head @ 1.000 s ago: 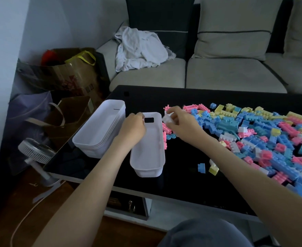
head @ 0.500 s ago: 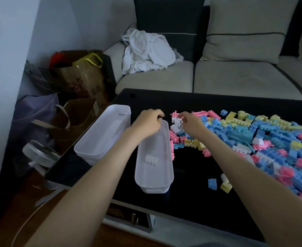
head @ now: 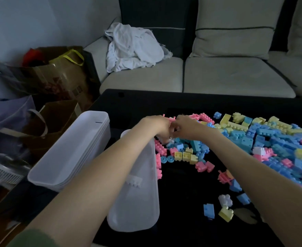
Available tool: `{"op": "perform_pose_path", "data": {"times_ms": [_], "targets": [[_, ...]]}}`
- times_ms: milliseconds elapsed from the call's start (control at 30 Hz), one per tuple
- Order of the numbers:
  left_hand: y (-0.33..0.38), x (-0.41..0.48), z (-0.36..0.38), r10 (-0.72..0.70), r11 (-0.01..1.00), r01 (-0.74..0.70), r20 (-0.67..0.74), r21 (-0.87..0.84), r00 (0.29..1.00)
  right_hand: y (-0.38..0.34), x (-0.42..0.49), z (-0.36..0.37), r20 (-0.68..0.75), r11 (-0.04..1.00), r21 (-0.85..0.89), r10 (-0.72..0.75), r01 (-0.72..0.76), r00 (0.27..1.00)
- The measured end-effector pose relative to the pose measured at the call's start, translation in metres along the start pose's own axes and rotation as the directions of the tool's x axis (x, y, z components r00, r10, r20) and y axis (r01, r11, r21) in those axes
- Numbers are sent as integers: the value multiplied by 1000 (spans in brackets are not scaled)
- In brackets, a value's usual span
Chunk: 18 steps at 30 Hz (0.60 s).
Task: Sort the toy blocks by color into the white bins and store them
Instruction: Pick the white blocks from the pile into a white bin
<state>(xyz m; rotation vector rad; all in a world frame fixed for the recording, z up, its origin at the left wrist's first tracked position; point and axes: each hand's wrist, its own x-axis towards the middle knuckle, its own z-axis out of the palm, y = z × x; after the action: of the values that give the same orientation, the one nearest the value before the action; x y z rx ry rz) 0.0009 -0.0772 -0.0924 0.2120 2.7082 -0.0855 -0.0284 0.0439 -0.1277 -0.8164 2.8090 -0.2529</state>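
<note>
Toy blocks (head: 253, 139) spread rightward from beneath both hands (head: 155, 124) (head: 187, 127).

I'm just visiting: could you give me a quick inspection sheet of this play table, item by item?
Surface: black table, glossy.
Job's things: block pile, pink, blue, yellow, white, on the right; single bin holding one white block; bin stack beside it, left.
Clutter: loose blocks near the front edge.
Hands: left hand and right hand meet at the pile's edge, fingers curled; grip hidden.
Cables: nothing seen.
Surroundings: sofa, white cloth on it, paper bags, fan.
</note>
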Motion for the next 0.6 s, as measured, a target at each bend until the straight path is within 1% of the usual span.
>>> {"op": "perform_pose_path", "data": {"times_ms": [133,233,300,433,500,600], "targets": [[-9,1,5,-16,997,13,-38,-80,999,1,-6,-3,18,992,99,-78,75,997],[-15,-8,3,4,989,-12,-54,-149,999,0,-12,-6,28,989,107,-108,104,994],[-18,-15,2,13,976,-30,-81,-217,997,0,-17,-6,30,992,84,-102,99,994],[-21,-32,-1,60,941,-120,-193,-315,979,-1,-25,-5,-5,996,59,-69,69,998],[-22,-44,-2,58,921,-144,-240,-362,969,-2,-27,-2,-19,998,46,-41,42,999],[-30,-69,-2,27,906,-145,-287,-399,958,-7,-32,3,50,1000,-5,-13,14,999]]}}
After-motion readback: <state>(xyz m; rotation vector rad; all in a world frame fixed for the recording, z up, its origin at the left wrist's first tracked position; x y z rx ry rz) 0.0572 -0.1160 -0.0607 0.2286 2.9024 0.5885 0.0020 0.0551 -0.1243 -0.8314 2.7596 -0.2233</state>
